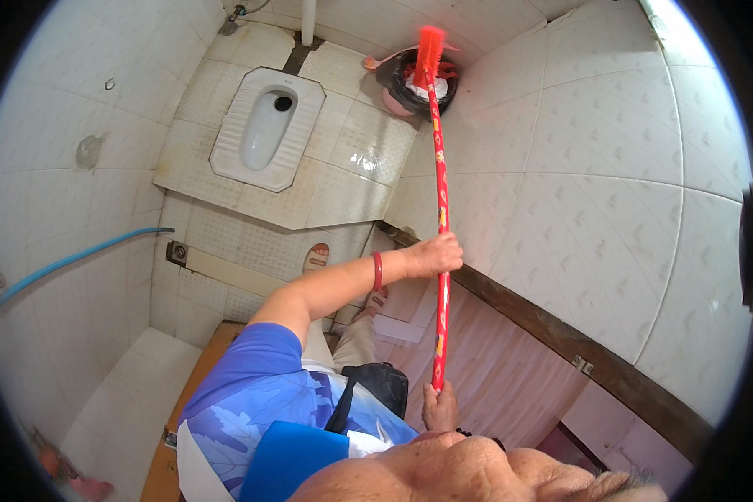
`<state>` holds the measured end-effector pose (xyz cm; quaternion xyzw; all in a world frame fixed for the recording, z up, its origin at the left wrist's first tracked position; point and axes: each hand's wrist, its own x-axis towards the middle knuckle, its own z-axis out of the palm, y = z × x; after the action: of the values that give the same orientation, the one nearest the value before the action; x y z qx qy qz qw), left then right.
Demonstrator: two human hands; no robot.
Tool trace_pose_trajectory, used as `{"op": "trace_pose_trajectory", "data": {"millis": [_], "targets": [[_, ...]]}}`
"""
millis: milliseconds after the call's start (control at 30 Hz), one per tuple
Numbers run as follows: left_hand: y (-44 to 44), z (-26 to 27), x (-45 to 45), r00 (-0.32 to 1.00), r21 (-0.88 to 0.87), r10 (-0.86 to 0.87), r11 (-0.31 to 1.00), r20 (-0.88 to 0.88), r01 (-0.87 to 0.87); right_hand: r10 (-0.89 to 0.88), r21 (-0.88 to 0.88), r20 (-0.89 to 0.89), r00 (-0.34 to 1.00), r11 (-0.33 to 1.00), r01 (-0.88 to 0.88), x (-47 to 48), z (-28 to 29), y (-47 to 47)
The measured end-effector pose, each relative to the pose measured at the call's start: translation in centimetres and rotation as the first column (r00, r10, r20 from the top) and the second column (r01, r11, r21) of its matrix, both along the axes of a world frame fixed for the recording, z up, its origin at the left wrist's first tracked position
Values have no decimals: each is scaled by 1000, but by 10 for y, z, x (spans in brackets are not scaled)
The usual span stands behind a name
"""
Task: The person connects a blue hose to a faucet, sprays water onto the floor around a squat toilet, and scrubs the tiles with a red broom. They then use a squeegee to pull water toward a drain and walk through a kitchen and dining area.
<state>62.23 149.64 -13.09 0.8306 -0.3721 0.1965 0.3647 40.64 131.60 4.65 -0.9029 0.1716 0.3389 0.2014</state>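
Observation:
A broom with a red patterned handle (441, 201) runs nearly straight up the view. My left hand (434, 254) grips it around the lower middle of the shaft, and a red bangle circles that wrist. Below, my right hand (440, 406) closes on the handle's end, partly hidden by my face at the bottom rim. At the far end, the red bristle head (429, 53) appears over a waste bin lined with a black bag (403, 94). White paper-like waste (439, 89) and something red show inside the bag. Whether the bristles touch the bin cannot be told.
A white squat toilet (270, 128) is set in a raised tiled platform (351, 194). A blue hose (81, 255) juts from the left wall near a floor drain (177, 252). White tiled wall (596, 251) stands at right, above a dark wooden sill (539, 329) and wood-look flooring (502, 357).

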Motion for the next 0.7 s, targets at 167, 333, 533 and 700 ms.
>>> {"op": "trace_pose_trajectory", "data": {"millis": [167, 333, 533, 700], "targets": [[16, -27, 14, 997, 96, -15, 995, -75, 22, -160, 289, -207, 965, 933, 217, 36, -5, 29], [20, -65, 28, 993, 265, 32, 964, -111, -1, -88, 373, -199, 976, 914, 158, 51, -45, 30], [18, -64, 24, 988, 299, -32, 951, -152, 77, -176, 352, -191, 966, 906, 235, 40, -46, 36], [14, -29, 5, 999, 166, 28, 986, -30, -23, -232, 308, -104, 967, 917, 253, 22, -22, 30]]}}
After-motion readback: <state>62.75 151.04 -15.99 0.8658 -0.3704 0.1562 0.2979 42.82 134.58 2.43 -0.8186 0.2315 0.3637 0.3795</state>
